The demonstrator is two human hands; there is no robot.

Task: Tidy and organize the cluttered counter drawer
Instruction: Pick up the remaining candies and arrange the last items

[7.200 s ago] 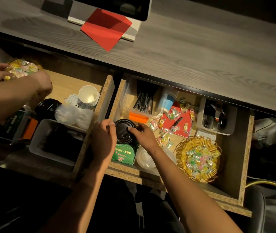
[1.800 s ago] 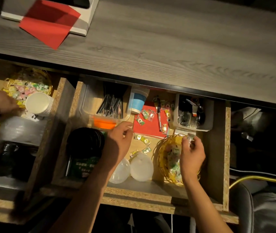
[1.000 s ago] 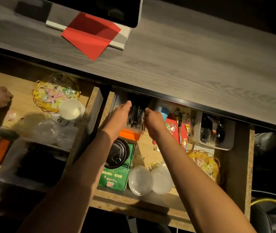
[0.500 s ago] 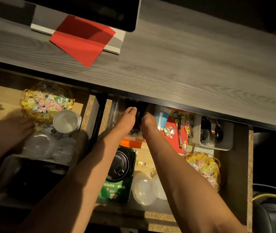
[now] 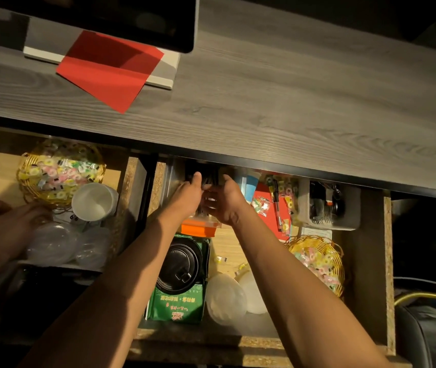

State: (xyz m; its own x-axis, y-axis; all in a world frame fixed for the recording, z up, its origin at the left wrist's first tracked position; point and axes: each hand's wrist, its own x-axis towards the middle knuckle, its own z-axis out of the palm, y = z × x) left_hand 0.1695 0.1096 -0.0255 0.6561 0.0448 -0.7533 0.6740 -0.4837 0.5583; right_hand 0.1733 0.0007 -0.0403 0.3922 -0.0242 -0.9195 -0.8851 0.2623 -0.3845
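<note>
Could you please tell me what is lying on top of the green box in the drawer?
A stack of black cup lids lies on the green box, covering its far half. The left forearm hides the box's left edge, so anything there cannot be seen.

Clear container [image 5: 178, 179]: far end hidden under the counter edge [image 5: 264, 167]; dark contents blocked by left hand [image 5: 189, 196] and right hand [image 5: 223, 201], grip not discernible. Green box [image 5: 177, 304]: print too small to read, upper part covered by black lids [image 5: 179, 266]. Wicker basket [image 5: 323, 261]: near side hidden behind the right forearm.
</note>
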